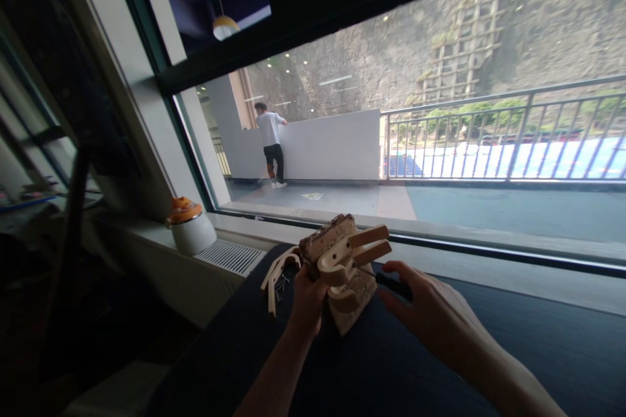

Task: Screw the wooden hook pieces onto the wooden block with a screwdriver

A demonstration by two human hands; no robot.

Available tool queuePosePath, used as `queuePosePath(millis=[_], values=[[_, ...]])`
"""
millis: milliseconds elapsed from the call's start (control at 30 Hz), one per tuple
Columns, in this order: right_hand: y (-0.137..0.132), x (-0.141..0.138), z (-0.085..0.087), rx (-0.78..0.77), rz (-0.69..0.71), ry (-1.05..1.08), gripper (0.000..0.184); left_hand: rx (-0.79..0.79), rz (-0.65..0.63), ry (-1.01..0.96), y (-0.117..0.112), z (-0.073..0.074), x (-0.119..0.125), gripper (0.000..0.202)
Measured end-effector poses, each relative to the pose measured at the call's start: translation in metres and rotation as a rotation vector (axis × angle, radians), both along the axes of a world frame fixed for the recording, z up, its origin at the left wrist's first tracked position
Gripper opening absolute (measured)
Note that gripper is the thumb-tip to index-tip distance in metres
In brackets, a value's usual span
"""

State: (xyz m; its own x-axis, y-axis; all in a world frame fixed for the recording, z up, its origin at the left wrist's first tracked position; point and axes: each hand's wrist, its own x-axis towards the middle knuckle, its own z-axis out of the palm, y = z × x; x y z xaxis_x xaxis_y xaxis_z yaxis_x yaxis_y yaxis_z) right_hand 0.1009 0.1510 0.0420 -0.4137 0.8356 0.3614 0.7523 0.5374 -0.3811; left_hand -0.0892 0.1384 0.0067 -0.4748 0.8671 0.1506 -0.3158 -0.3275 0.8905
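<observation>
My left hand [309, 300] is closed around a wooden assembly [340, 267] made of a speckled, rough-edged board and curved pale wooden pieces with straight ends sticking out to the right. Dark holes show in the upper curved piece. My right hand [428, 306] grips the black handle of a screwdriver [395, 287], its thin shaft pointing left into the assembly. Whether the tip sits in a screw cannot be made out. Left of the assembly, more curved wooden pieces [276, 273] lie on the dark table, with several loose screws [281, 287] beside them.
The dark table [552, 326] reaches to the windowsill [440, 254]. A white container with an orange top [192, 228] stands on the ledge at left, next to a vent grille [232, 256]. Beyond the glass, a person [270, 137] stands at a white wall, near a railing [518, 130].
</observation>
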Motion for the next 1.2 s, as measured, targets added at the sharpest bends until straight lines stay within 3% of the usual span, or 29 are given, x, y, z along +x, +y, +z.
queuePosePath(millis=[167, 300, 467, 533, 767, 933, 1067, 1200], values=[[-0.001, 0.002, 0.000, 0.096, 0.089, 0.038, 0.017, -0.012, -0.009, -0.011, -0.001, 0.001, 0.002, 0.046], [0.000, -0.002, 0.002, 0.074, 0.018, 0.071, 0.019, 0.006, -0.040, -0.009, -0.002, 0.001, 0.001, 0.043], [0.001, -0.003, 0.005, -0.034, -0.116, 0.074, 0.041, 0.017, -0.049, 0.016, -0.002, 0.000, 0.000, 0.045], [0.002, 0.001, 0.008, -0.057, -0.133, 0.050, 0.034, 0.008, -0.048, 0.033, -0.001, -0.001, 0.001, 0.045], [0.005, 0.016, 0.011, 0.006, 0.091, 0.024, 0.018, -0.002, -0.066, 0.001, 0.000, -0.003, 0.001, 0.047], [0.005, 0.009, 0.006, 0.006, 0.064, -0.034, 0.022, 0.019, -0.013, 0.007, -0.001, 0.002, -0.004, 0.045], [0.003, 0.006, 0.004, -0.034, -0.021, -0.039, 0.034, 0.039, -0.060, 0.007, -0.002, 0.002, -0.005, 0.045], [0.004, 0.009, 0.001, -0.042, 0.022, -0.027, 0.022, 0.054, -0.091, 0.018, 0.000, -0.004, -0.005, 0.044]])
